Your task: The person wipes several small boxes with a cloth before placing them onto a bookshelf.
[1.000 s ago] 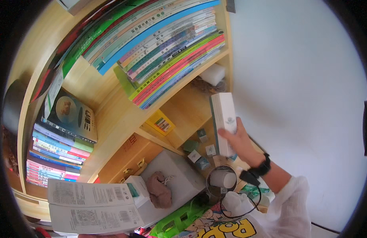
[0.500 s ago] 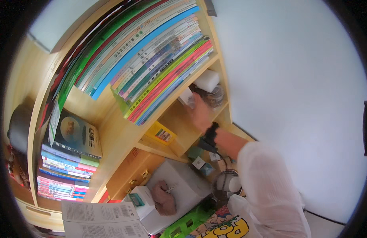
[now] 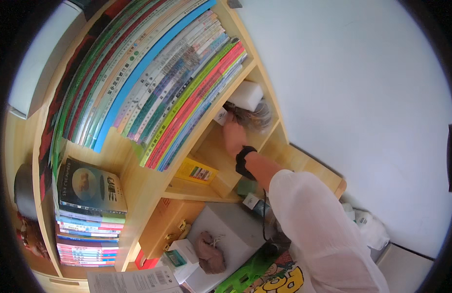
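My right hand [image 3: 234, 137] reaches into a compartment of the wooden shelf, a black band [image 3: 245, 161] round its wrist and a loose white sleeve on the arm. Its fingers close on a small white box [image 3: 220, 116], of which only part shows at the left of the compartment. Just beyond the fingers lie a white block-shaped item [image 3: 246, 95] and a clear plastic bag [image 3: 258, 116] with something dark in it. My left hand is out of view.
Above, a row of books [image 3: 152, 93] fills the shelf; more books [image 3: 89, 229] stack at lower left. A yellow box [image 3: 196, 171] lies left of my wrist. Below sit a grey box [image 3: 231, 224] with a brown cloth pouch [image 3: 210, 254] and a printed white carton [image 3: 133, 282]. A white wall [image 3: 358, 97] bounds the right.
My right hand has gone deeper into the compartment, and the white box with it, now more hidden. The head view has shifted, showing more of the floor-side items at right.
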`<action>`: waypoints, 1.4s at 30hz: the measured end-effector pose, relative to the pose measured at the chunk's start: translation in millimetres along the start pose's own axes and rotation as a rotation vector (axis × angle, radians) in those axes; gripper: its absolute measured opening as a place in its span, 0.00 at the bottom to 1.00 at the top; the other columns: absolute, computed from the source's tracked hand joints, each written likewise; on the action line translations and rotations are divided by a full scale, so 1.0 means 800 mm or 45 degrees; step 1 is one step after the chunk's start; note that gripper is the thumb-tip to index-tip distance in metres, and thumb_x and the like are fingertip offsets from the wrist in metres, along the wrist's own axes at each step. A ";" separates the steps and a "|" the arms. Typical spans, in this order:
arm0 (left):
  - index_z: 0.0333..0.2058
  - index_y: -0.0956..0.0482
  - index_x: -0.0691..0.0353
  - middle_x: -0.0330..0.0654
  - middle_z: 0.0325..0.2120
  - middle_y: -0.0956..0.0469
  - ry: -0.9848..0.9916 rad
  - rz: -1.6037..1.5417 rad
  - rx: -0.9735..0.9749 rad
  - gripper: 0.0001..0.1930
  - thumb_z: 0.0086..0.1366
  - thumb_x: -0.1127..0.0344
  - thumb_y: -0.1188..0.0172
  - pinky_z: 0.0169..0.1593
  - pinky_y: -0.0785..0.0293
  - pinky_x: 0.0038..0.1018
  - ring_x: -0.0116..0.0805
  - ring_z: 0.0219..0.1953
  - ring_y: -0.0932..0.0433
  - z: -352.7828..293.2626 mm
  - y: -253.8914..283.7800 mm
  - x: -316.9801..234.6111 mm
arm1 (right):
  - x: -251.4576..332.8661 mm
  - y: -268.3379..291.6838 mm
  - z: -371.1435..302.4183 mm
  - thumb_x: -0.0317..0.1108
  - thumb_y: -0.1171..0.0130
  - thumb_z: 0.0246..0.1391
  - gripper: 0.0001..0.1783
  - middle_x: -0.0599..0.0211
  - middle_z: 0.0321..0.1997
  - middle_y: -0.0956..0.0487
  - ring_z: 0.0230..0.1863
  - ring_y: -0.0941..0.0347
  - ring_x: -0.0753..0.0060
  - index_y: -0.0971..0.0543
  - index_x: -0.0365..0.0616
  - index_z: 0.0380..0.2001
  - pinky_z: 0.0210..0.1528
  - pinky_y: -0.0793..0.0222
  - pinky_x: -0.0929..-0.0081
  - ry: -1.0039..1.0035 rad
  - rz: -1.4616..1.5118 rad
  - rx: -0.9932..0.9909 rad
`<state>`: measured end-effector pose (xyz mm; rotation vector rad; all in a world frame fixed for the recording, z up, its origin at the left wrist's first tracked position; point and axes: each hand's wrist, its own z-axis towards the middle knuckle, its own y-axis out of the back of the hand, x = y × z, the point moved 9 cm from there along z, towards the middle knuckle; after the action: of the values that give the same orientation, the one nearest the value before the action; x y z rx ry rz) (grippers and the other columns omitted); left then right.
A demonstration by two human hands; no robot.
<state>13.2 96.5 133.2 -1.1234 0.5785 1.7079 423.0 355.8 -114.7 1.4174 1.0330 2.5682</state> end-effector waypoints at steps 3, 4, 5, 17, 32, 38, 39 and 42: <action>0.62 0.46 0.58 0.47 0.60 0.41 0.008 -0.004 0.017 0.44 0.57 0.31 0.52 0.61 0.41 0.47 0.48 0.60 0.39 0.001 -0.005 0.005 | -0.006 -0.002 0.003 0.27 0.52 0.52 0.15 0.47 0.33 0.22 0.32 0.22 0.50 0.34 0.35 0.44 0.31 0.24 0.60 0.027 -0.143 0.187; 0.62 0.46 0.58 0.47 0.60 0.41 0.014 -0.004 0.026 0.44 0.57 0.31 0.52 0.61 0.41 0.47 0.48 0.60 0.39 0.002 -0.007 0.006 | -0.010 -0.009 0.005 0.27 0.51 0.51 0.13 0.48 0.32 0.22 0.31 0.22 0.53 0.31 0.35 0.41 0.31 0.23 0.63 0.030 -0.204 0.277; 0.62 0.46 0.58 0.47 0.60 0.41 0.013 -0.003 0.031 0.44 0.57 0.31 0.52 0.61 0.41 0.47 0.48 0.60 0.39 0.003 -0.010 0.008 | -0.010 -0.009 0.010 0.27 0.51 0.51 0.13 0.48 0.32 0.22 0.31 0.22 0.53 0.31 0.35 0.41 0.31 0.23 0.63 0.026 -0.208 0.278; 0.63 0.47 0.58 0.47 0.61 0.41 0.031 -0.037 0.087 0.44 0.57 0.30 0.54 0.61 0.42 0.46 0.48 0.60 0.39 0.005 -0.018 0.014 | 0.005 -0.037 0.009 0.28 0.49 0.49 0.12 0.53 0.36 0.21 0.36 0.21 0.56 0.24 0.36 0.37 0.33 0.24 0.64 0.166 -0.177 0.611; 0.63 0.48 0.59 0.48 0.61 0.42 0.038 -0.076 0.149 0.44 0.58 0.30 0.56 0.61 0.42 0.45 0.48 0.60 0.40 0.005 -0.017 0.012 | 0.042 -0.140 -0.017 0.26 0.56 0.58 0.27 0.42 0.64 0.42 0.56 0.35 0.45 0.42 0.32 0.61 0.51 0.30 0.57 0.682 -1.355 0.759; 0.63 0.49 0.59 0.48 0.61 0.42 0.047 -0.109 0.188 0.44 0.59 0.30 0.57 0.61 0.42 0.45 0.48 0.60 0.40 -0.002 -0.020 0.011 | 0.054 -0.133 -0.024 0.29 0.56 0.60 0.18 0.47 0.53 0.28 0.52 0.30 0.55 0.27 0.35 0.50 0.48 0.30 0.57 0.573 -0.583 0.774; 0.63 0.49 0.59 0.48 0.61 0.42 0.049 -0.121 0.198 0.44 0.59 0.30 0.57 0.61 0.42 0.45 0.48 0.60 0.40 -0.004 -0.022 0.010 | 0.061 -0.118 -0.020 0.33 0.54 0.55 0.18 0.48 0.48 0.26 0.48 0.30 0.51 0.24 0.36 0.45 0.47 0.33 0.51 0.735 -0.808 0.538; 0.63 0.49 0.59 0.48 0.61 0.43 0.069 -0.185 0.249 0.44 0.59 0.30 0.57 0.61 0.42 0.44 0.47 0.60 0.40 -0.009 -0.031 0.011 | 0.044 -0.088 0.004 0.37 0.52 0.50 0.18 0.50 0.37 0.23 0.40 0.28 0.48 0.20 0.38 0.36 0.41 0.36 0.47 0.813 -0.727 0.206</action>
<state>37.6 105.2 125.3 -1.0479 0.6662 1.4675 385.2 424.2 -127.3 0.1975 1.4648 2.5330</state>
